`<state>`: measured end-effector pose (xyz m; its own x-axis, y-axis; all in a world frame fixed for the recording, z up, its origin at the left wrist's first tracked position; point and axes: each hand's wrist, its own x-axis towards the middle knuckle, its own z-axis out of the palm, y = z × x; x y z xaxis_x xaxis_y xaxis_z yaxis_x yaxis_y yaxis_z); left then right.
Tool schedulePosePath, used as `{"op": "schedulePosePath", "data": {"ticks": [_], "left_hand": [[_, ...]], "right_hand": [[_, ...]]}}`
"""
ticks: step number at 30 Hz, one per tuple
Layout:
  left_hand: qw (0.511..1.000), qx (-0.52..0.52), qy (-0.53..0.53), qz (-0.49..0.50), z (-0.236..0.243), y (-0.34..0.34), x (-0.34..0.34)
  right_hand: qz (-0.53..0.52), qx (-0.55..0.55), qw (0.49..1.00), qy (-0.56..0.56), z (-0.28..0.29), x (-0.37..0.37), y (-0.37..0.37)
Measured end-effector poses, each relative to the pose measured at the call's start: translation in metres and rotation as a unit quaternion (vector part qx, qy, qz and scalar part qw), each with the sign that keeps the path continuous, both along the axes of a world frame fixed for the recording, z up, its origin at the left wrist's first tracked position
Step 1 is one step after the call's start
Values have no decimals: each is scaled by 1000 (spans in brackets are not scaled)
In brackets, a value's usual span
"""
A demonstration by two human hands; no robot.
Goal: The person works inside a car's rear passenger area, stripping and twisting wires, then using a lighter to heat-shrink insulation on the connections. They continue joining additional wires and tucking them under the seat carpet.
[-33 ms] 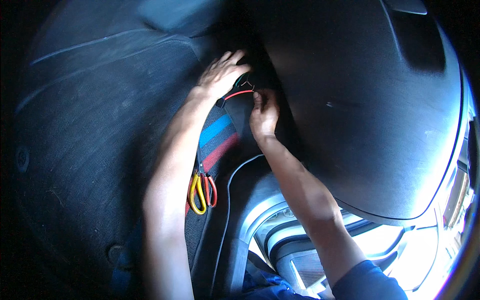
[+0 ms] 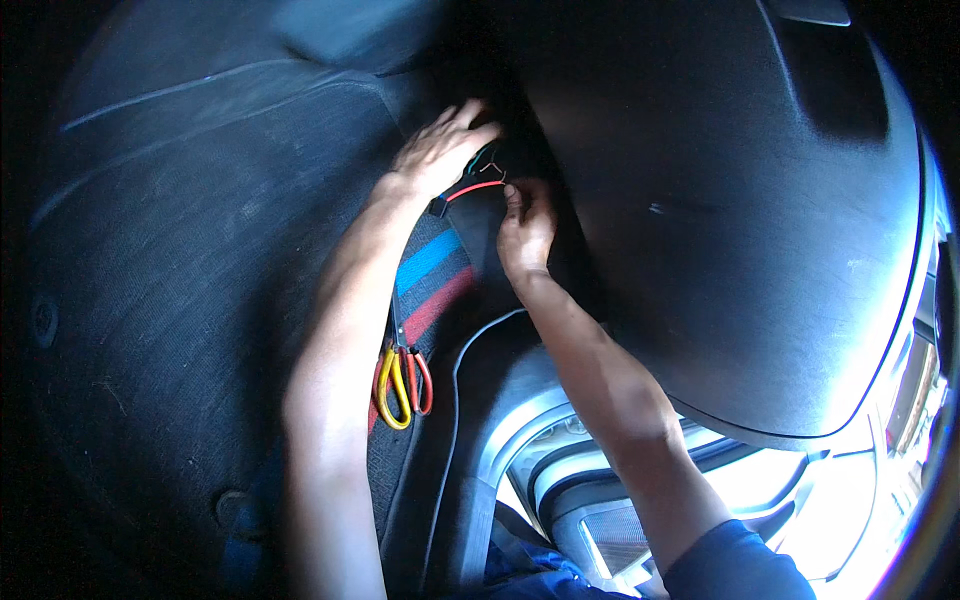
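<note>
My right hand pinches the end of a short red wire between thumb and fingers. From there the wire runs left to a small black block beneath my left wrist. My left hand is above that block, its fingers stretched and apart. Past its thumb, a few thin wires, one of them greenish, lie in the gap between the two hands. What is under my left palm is hidden. Scissors with one yellow and one red handle loop rest beside my left forearm.
Dark carpet fills the left side. A striped cloth, blue and red, lies under the scissors. A large dark panel rises close on the right. Along the door sill runs a thin cable; a car door stands beyond.
</note>
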<state>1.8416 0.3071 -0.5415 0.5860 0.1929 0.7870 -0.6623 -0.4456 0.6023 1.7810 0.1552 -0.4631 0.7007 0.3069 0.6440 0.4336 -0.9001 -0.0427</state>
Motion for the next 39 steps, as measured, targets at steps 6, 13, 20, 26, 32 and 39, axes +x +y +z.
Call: {"op": "schedulePosePath", "data": {"ticks": [6,13,20,26,32,39], "left_hand": [[958,-152,81,-230,10,-4,0],[896,-289,90,-324,24,-11,10],[866,-265,123,-406,21,7,5],[794,-300,173,-499,13,12,7],[775,-328,183,-507,13,9,10],[815,-322,169,-451,19,5,5]], "right_hand": [[-48,148,988,9,-7,21,-2],[-70,97,993,-9,0,17,5],[-63,69,996,7,8,6,5],[-58,73,995,-17,7,13,3],[-34,73,996,40,10,8,0],[-103,100,988,60,11,13,-4]]}}
